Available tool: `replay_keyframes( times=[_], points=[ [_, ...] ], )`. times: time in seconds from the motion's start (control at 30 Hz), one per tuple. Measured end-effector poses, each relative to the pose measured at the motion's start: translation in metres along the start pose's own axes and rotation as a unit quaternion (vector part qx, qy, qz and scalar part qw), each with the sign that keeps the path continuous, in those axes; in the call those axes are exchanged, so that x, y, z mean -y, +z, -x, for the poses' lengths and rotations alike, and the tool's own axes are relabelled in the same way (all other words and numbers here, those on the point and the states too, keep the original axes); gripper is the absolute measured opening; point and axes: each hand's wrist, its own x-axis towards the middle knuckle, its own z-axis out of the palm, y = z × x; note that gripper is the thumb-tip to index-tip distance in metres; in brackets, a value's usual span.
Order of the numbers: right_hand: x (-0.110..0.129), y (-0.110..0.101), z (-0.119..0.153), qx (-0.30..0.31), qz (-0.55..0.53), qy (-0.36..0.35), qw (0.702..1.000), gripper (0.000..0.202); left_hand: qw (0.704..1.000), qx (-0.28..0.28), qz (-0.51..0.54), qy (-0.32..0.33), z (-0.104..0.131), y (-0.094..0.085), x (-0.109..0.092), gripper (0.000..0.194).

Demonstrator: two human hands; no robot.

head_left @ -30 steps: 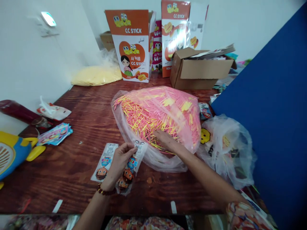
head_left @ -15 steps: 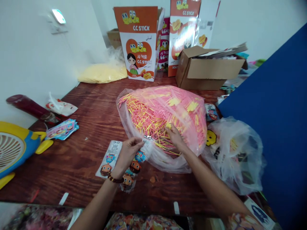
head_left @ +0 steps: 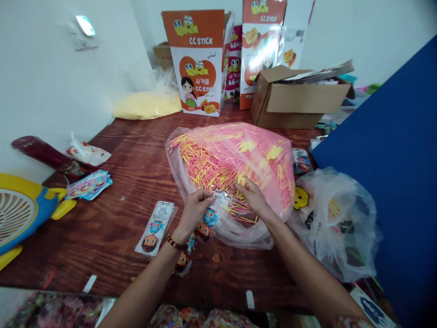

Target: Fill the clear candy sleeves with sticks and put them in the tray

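My left hand (head_left: pixel 196 210) pinches the upper edge of a clear printed packet (head_left: pixel 210 217) with a cartoon head on it. Just to the right, my right hand (head_left: pixel 251 195) is over the bag's mouth, fingers bent together by the packet's top; what they hold, if anything, is hidden among the sticks. A large clear plastic bag (head_left: pixel 225 232) lies open before both hands, full of thin pink and yellow sticks (head_left: pixel 205 161). Under my left wrist lie more printed packets (head_left: pixel 182 259). A flat stack of similar packets (head_left: pixel 157 228) rests to the left.
Printed cartons (head_left: pixel 198 54) and an open brown box (head_left: pixel 293 98) stand at the back. On the right are a crumpled clear bag (head_left: pixel 351 228) and a blue panel (head_left: pixel 385 150). At left are a yellow-blue fan (head_left: pixel 30 209), blue packets (head_left: pixel 90 184) and a dark red bottle (head_left: pixel 41 152).
My left hand has moved right and slightly up with the packet, over the bag's near edge. My right hand has shifted slightly, and the packet's top is now close to its fingers.
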Motion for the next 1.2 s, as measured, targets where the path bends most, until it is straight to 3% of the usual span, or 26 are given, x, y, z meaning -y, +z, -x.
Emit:
replay_keyframes(
  times=[0.13,0.3,0.5,0.73,0.87,1.2],
  points=[
    [0.001,0.003,0.008,0.022,0.036,0.024,0.999,0.033,0.998,0.025,-0.063,0.020,0.011,0.010,0.012,0.019],
    [-0.005,0.004,0.018,0.042,0.095,0.028,0.994,0.026,0.974,-0.035,-0.193,0.110,0.027,0.012,0.021,0.010],
    [0.015,0.004,0.023,0.055,0.165,-0.051,0.983,0.027,0.983,-0.040,-0.151,0.095,0.023,0.002,0.012,0.013],
    [0.041,0.020,0.022,0.182,0.291,-0.168,0.924,0.017,0.994,0.043,-0.097,0.035,0.019,-0.003,-0.002,0.020],
    [0.043,0.022,0.019,0.206,0.332,-0.176,0.903,0.011,0.991,0.061,-0.110,0.042,0.018,-0.005,-0.006,0.023],
    [0.044,0.017,0.020,0.205,0.355,-0.178,0.895,0.013,0.989,0.078,-0.120,0.032,0.022,-0.004,-0.003,0.023]
  ],
)
